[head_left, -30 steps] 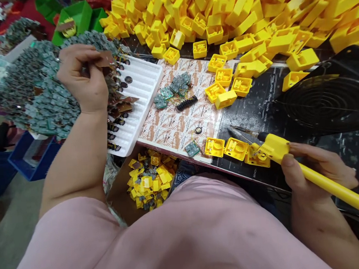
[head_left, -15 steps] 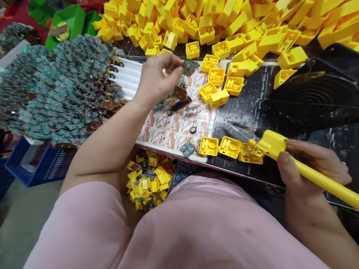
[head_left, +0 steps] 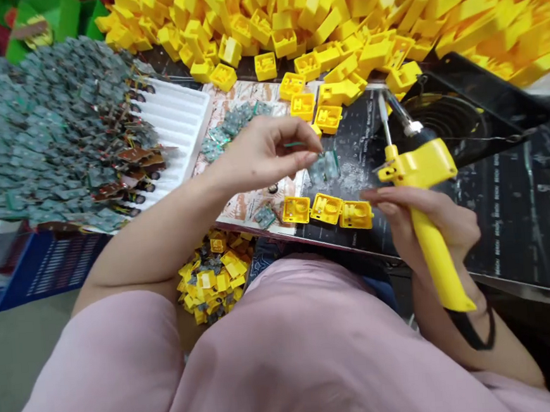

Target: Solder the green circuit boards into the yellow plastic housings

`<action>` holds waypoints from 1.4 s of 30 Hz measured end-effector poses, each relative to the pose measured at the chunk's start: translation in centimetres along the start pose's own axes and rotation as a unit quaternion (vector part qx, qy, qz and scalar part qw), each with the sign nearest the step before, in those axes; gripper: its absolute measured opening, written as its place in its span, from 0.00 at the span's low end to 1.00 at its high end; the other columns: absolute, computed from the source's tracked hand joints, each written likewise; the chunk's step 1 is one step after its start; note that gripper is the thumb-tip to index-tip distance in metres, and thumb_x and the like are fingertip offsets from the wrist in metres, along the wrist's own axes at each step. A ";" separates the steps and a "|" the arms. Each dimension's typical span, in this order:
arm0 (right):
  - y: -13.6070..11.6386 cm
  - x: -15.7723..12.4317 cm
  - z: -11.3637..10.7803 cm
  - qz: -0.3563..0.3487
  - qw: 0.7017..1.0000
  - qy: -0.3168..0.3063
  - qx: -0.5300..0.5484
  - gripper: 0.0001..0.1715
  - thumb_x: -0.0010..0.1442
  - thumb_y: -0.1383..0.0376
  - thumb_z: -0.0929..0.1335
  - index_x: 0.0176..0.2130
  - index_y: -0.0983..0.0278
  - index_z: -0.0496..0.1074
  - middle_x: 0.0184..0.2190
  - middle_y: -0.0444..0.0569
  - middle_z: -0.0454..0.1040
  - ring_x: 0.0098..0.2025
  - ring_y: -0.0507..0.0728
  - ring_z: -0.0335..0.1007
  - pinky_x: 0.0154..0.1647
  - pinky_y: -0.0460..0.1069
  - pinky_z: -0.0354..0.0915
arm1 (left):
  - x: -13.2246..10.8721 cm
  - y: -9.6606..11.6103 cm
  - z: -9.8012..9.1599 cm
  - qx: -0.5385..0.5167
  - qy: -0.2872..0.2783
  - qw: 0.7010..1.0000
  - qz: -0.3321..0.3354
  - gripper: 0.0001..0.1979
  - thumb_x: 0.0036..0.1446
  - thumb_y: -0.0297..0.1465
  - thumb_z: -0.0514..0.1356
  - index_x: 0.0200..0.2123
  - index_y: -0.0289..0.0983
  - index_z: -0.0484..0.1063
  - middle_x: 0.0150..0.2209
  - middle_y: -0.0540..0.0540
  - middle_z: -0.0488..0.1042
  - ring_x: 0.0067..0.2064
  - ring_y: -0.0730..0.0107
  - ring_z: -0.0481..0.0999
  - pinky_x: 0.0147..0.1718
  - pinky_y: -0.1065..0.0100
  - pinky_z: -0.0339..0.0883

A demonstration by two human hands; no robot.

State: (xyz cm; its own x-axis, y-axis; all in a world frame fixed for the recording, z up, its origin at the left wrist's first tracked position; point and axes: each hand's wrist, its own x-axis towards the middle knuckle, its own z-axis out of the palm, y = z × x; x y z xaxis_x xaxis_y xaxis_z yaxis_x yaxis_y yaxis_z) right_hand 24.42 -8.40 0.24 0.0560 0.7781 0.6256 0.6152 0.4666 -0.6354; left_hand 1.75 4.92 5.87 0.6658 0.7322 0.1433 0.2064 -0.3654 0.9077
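My left hand is closed in a pinch, with a small green circuit board, blurred, at its fingertips. In my right hand is a yellow soldering gun, its tip and feed tube pointing up and away from me. The right thumb and forefinger come close to a row of three open yellow case halves along the bench's near edge. Left of that row lies another circuit board. Beyond my left hand are several loose boards on patterned paper, and a few yellow housings.
A large heap of yellow housings fills the back. On the left, circuit boards are piled beside a white ribbed tray. A black fan stands at the right. Below sit a blue crate and more yellow parts.
My left hand has moved right and nearer with the circuit board. The soldering gun has swung from pointing left to pointing up and away. The camera view has shifted somewhat.
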 end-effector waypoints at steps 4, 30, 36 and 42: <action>-0.3 1.0 1.2 -0.010 0.998 -0.031 0.059 0.24 0.55 0.69 0.76 0.49 0.60 0.71 0.44 0.48 0.80 0.41 0.54 0.80 0.44 0.47 0.77 | -1.1 -0.5 3.2 -0.065 -0.029 0.997 -0.002 0.16 0.55 0.42 0.69 0.37 0.34 0.77 0.35 0.47 0.80 0.36 0.71 0.80 0.36 0.72 0.74; 2.5 -0.7 0.8 -0.116 0.979 -0.143 -0.088 0.34 0.57 0.55 0.75 0.58 0.57 0.63 0.49 0.52 0.77 0.49 0.63 0.77 0.58 0.63 0.69 | -6.1 0.4 2.8 0.055 0.023 0.997 -0.057 0.09 0.58 0.35 0.64 0.35 0.35 0.79 0.30 0.48 0.80 0.32 0.73 0.77 0.33 0.73 0.68; 2.3 -0.2 2.6 -0.167 0.965 -0.176 -0.096 0.24 0.61 0.59 0.73 0.55 0.60 0.67 0.39 0.47 0.79 0.38 0.57 0.77 0.58 0.61 0.69 | -5.8 -1.8 4.2 0.340 -0.028 0.939 -0.033 0.09 0.60 0.30 0.57 0.36 0.35 0.78 0.34 0.46 0.81 0.36 0.67 0.78 0.37 0.68 0.67; 0.1 -0.6 -2.5 -0.116 0.990 -0.064 -0.056 0.20 0.64 0.53 0.69 0.54 0.54 0.73 0.29 0.43 0.77 0.27 0.53 0.73 0.29 0.48 0.70 | -5.6 -2.7 5.0 0.383 -0.033 0.922 -0.047 0.11 0.60 0.31 0.55 0.36 0.35 0.77 0.32 0.45 0.79 0.36 0.65 0.78 0.37 0.66 0.66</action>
State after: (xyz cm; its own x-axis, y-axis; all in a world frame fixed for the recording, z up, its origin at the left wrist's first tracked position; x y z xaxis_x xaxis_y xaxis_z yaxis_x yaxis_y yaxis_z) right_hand 26.48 -9.83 0.95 -0.1925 0.7057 0.6819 0.6840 0.5947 -0.4224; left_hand 1.02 -1.06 0.64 0.6562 0.7539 0.0313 0.6942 -0.6194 0.3667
